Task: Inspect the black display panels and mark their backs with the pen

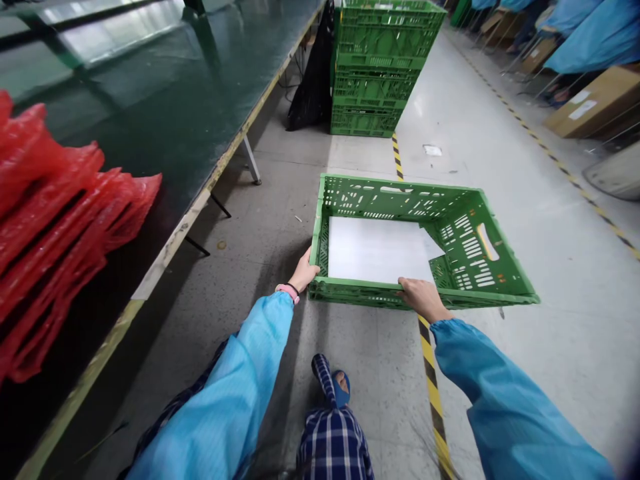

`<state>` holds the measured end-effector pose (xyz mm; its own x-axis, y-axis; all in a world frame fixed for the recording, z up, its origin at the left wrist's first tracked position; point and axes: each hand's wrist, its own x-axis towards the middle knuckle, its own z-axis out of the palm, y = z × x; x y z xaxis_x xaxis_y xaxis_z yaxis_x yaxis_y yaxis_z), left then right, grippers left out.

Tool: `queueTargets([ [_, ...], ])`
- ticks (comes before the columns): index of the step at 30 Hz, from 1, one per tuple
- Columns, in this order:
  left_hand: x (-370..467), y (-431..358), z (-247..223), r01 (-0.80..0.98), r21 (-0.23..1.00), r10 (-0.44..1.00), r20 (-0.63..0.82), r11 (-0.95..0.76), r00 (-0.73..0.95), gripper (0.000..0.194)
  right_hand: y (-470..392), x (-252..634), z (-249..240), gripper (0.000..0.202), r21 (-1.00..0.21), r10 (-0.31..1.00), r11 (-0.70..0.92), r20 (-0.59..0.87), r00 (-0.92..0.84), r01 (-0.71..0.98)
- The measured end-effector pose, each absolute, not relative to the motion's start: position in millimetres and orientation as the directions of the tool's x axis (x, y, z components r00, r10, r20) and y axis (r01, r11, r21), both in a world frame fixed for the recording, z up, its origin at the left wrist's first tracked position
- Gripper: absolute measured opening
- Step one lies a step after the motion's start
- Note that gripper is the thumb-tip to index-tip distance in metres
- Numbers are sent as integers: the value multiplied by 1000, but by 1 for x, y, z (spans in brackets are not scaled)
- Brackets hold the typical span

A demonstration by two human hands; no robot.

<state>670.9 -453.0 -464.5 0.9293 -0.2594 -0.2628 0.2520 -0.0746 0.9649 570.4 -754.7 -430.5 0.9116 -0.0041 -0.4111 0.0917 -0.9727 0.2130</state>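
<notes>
A green plastic crate with slotted walls is in front of me, above or on the grey floor; I cannot tell which. White sheets lie flat in its bottom, one at the right set at an angle. At the crate's near left corner my left hand is closed on the rim. My right hand grips the near rim around its middle, the fingers curled over the edge. Parts of both hands' fingers are hidden behind the crate wall.
To the left runs a long dark green table with red bubble-wrap bags piled on it. Stacked green crates stand ahead beside a black bag. Yellow-black tape marks the floor. Cardboard boxes sit at the right.
</notes>
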Motion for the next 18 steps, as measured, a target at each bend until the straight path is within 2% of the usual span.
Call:
queueTargets([
  [5,666,-452,-466,252,964,-267,-264,-81,927,39,-753,566,-433,26,190,-16,-980,-343,939,52],
  [10,665,-456,-463,266,959,-246,-282,-99,927,40,-748,549,-435,31,105,-20,-994,-162,987,-3],
  [12,661,-453,-461,288,951,-187,-305,-116,934,44,-746,538,-440,45,52,-47,-998,-71,996,-44],
  [15,629,-432,-452,344,926,-42,-354,-157,934,47,-733,500,-454,69,-48,-156,-987,20,988,-155],
  [18,563,-395,-427,414,884,60,-411,-216,910,42,-702,428,-472,70,-178,-289,-941,-9,957,-286],
])
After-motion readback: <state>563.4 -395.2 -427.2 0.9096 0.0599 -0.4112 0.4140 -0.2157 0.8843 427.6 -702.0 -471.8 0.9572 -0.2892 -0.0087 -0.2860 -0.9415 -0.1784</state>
